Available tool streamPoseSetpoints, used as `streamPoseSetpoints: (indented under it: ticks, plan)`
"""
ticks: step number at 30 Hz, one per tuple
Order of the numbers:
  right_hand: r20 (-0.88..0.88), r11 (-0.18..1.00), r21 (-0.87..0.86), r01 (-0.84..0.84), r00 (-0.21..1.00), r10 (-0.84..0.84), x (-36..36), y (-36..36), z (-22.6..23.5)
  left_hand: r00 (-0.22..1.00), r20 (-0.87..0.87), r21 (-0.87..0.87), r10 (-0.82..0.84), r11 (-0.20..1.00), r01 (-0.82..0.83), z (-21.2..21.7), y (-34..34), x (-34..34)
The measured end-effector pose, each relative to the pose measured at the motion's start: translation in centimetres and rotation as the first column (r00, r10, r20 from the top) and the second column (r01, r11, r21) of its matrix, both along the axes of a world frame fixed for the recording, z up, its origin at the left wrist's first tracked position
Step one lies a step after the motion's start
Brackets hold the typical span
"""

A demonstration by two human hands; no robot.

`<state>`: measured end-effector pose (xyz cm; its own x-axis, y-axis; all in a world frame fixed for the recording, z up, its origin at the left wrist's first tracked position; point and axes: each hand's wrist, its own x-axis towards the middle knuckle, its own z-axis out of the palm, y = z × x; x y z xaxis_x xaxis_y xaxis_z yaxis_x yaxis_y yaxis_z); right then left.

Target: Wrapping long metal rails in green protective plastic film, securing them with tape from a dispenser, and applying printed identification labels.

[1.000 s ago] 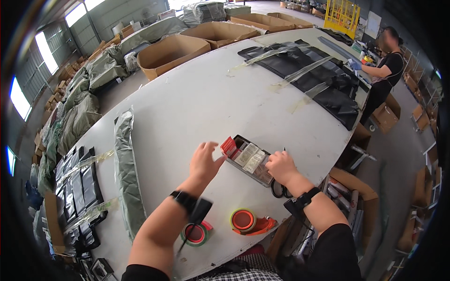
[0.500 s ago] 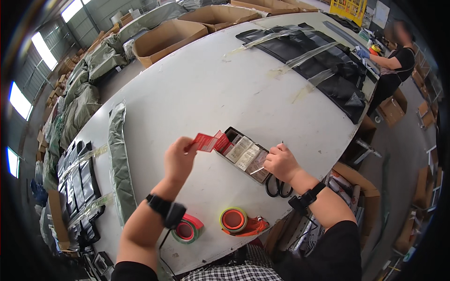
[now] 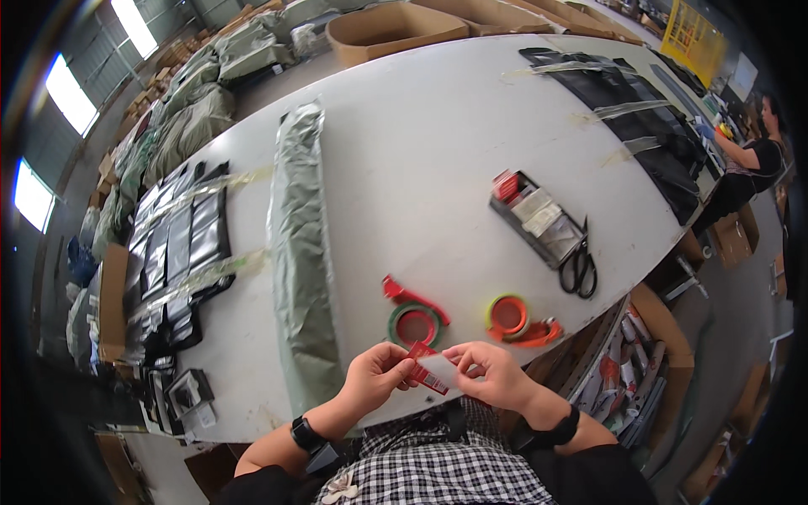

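Note:
Close to the table's near edge, my left hand [image 3: 374, 379] pinches a red printed card [image 3: 429, 380]. My right hand [image 3: 495, 377] grips a small white slip [image 3: 439, 365], which overlaps the card's upper face. Both hands are closed and almost meet. Farther off to the right lies a dark open box [image 3: 520, 236] with red cards at one end and pale paper bundles inside. Black-handled scissors [image 3: 579, 273] rest against its near end. Just beyond my hands sit a red tape dispenser with a green-edged roll [image 3: 431, 310] and an orange one [image 3: 539, 334] with a yellow-rimmed roll.
A long grey-green wrapped bundle [image 3: 303, 227] lies left on the white table [image 3: 404, 168]. Black folded sheets under clear tape lie at the left [image 3: 198, 231] and far right [image 3: 644, 118]. Cardboard boxes [image 3: 400, 29] stand beyond. Another person [image 3: 762, 160] works at the right.
Both hands have drawn back from the dark box to the near table edge and come together. The red card came along in my left hand; the white slip now overlaps it.

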<state>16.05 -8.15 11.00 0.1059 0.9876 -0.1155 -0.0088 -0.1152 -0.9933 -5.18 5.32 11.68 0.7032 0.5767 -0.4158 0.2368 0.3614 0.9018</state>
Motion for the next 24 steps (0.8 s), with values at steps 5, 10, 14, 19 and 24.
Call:
streamPoseSetpoints:
  ticks: [5,10,14,19,24]
  plan:
    - [0.021,0.968,-0.234,-0.088,0.995,0.096,-10.9,-2.0,-1.5,0.998,0.047,-0.038,0.045,0.998,-0.044,-1.6,-2.8,-11.7]
    - [-0.14,0.95,-0.31,-0.042,0.99,-0.001,-19.7,-5.0,-3.5,0.986,-0.125,0.81,0.107,0.585,0.039,-0.1,-3.2,-22.2]
    - [-0.122,0.9,-0.426,-0.096,0.991,0.048,-24.6,-6.4,-6.5,0.954,-0.254,0.967,0.162,0.07,0.245,-2.0,-3.5,-25.3]
    - [-0.421,0.818,-0.458,0.347,0.726,-0.544,-30.3,-2.3,-8.7,0.982,-0.178,0.982,0.062,0.072,0.174,-4.2,-1.6,-25.1]
    - [-0.813,0.817,-0.421,0.394,0.236,-0.533,-34.3,4.6,-10.1,0.989,-0.15,0.988,0.007,0.042,0.15,-3.0,-2.4,-23.8]
